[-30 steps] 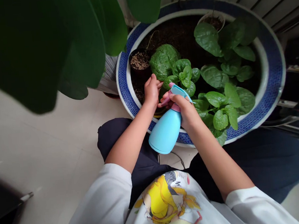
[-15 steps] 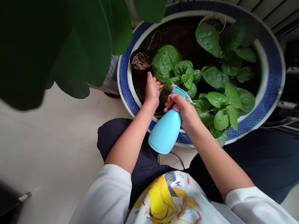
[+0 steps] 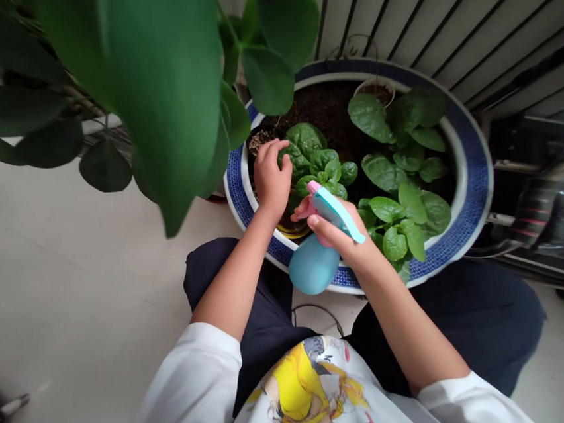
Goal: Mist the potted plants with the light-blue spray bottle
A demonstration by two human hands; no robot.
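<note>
In the head view my right hand (image 3: pixel 336 226) is wrapped round a blue spray bottle (image 3: pixel 316 268), thumb behind its neck and fingers at the pink trigger. The pink nozzle points up and left, towards the leafy plant (image 3: pixel 326 167) on the left side of the planter. My left hand (image 3: pixel 273 179) reaches over the left part of the planter, back of the hand up. Its fingers are bent and apart from the thumb, beside the big wet leaf (image 3: pixel 305 139); whether they touch it I cannot tell. A small pot with grainy soil (image 3: pixel 259 140) is partly behind that hand.
The oval planter (image 3: pixel 480 166) has a blue-and-white rim and stands between my knees. More leafy plants (image 3: pixel 402 216) grow on its right. Large hanging leaves (image 3: pixel 164 83) cover the upper left. A slatted wall (image 3: pixel 393 14) rises behind, and dark clutter (image 3: pixel 535 207) stands at right.
My left hand has risen from under the big leaf to its left side and turned back up. The spray bottle has tilted, its nozzle swinging left. The camera view has shifted.
</note>
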